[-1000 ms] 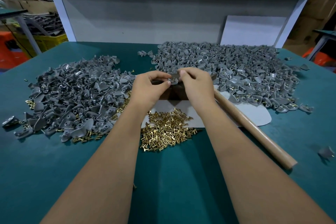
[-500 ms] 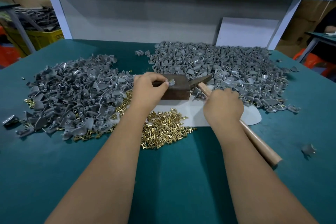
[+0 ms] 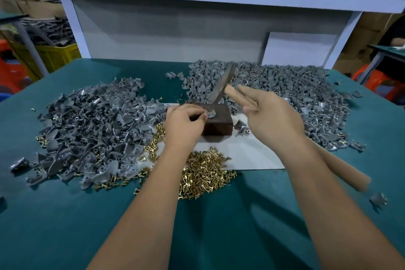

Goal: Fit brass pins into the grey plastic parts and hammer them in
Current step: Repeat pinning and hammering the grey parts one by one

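Two hands work over the dark block [image 3: 215,121] on the worktop [image 3: 219,226]: the left hand [image 3: 185,126] pinches a grey part [image 3: 210,114] with its pin seated on the block's top, while the right hand [image 3: 270,116] holds the hammer [image 3: 223,85] raised, index and middle fingers [image 3: 247,92] stretched along the handle, the rest hidden behind it. Hammering looks to be the step in hand. Next, I'd judge, comes a short square blow onto the pin, clear of the left fingertips beside it.

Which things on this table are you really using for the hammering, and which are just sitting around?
In use:
hammer
right hand
left hand
grey part
dark block
brass pins
grey parts pile

Just lying about:
yellow crate
white board
orange stool
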Available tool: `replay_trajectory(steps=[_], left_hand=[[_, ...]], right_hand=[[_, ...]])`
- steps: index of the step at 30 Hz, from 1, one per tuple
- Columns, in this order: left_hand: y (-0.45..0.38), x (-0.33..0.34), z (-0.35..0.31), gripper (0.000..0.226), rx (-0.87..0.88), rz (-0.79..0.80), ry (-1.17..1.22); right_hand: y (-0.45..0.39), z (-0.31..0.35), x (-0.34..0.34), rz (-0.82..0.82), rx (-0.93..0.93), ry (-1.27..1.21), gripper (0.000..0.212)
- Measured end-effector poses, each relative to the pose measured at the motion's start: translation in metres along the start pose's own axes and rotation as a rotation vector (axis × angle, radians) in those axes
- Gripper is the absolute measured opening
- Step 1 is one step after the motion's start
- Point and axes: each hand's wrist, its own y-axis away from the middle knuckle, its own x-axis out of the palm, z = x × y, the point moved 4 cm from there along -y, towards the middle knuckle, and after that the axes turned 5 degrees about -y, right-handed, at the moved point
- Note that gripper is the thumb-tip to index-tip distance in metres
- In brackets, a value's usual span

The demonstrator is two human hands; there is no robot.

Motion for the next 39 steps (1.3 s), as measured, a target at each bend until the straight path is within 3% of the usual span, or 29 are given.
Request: replay_trajectory(steps=[2, 6, 11, 14, 16, 19, 23, 28, 33, 39], left_hand=[[0.001, 0.0, 0.001, 0.017, -0.002, -0.002, 0.013], [0.001, 0.0, 0.0, 0.02, 0.011, -0.009, 0.028], [0.002, 0.0, 0.001, 0.02, 0.012, -0.028, 0.051], [0.003, 0.0, 0.0, 0.018, -0.002, -0.024, 0.057], [0.003, -0.001, 0.0, 0.017, -0.001, -0.029, 0.058], [0.003, 0.0, 0.001, 0.015, 0.005, -0.037, 0.051], [0.002, 0.0, 0.001, 0.016, -0.014, -0.031, 0.052], [0.002, -0.001, 0.001, 0.015, -0.022, -0.034, 0.041], [0.002, -0.001, 0.0, 0.016, -0.028, -0.002, 0.019], [0.002, -0.001, 0.001, 0.018, -0.054, 0.0, 0.03]], right_hand=[[0.003, 0.003, 0.001, -0.065, -0.02, 0.032, 0.05], [0.005, 0.009, 0.011, 0.024, -0.088, 0.181, 0.049], [0.005, 0.013, 0.0, -0.196, -0.124, 0.213, 0.053], [0.01, 0.012, 0.012, -0.078, -0.186, 0.323, 0.052], [0.006, 0.013, 0.007, -0.116, -0.176, 0.333, 0.055], [0.008, 0.014, -0.003, -0.271, -0.167, 0.249, 0.057], [0.018, 0.012, 0.017, -0.092, -0.198, 0.304, 0.054], [0.012, 0.011, 0.006, -0.209, -0.132, 0.101, 0.055], [0.014, 0.005, 0.024, -0.022, -0.091, 0.188, 0.052], [-0.003, -0.029, 0.018, -0.206, 0.055, -0.073, 0.045]])
